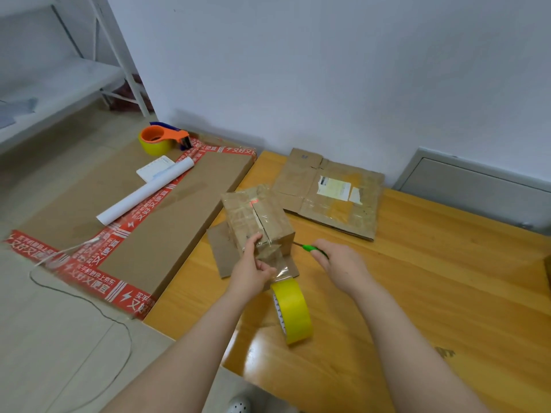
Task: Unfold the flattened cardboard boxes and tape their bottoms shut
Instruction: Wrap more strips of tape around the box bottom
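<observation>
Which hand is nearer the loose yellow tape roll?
Left. The left hand holds the box just beyond the tape roll; the right hand, holding a green-handled tool, is farther right.

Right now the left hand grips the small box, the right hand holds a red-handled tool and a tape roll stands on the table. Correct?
No: the head view shows the tool in the right hand is green-handled, not red. The left hand grips the small box, and the tape roll stands on the table.

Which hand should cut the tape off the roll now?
Probably the right. The right hand grips the green tool, its tip beside the box. The left hand grips the box's near end, where tape runs down to the roll.
</observation>
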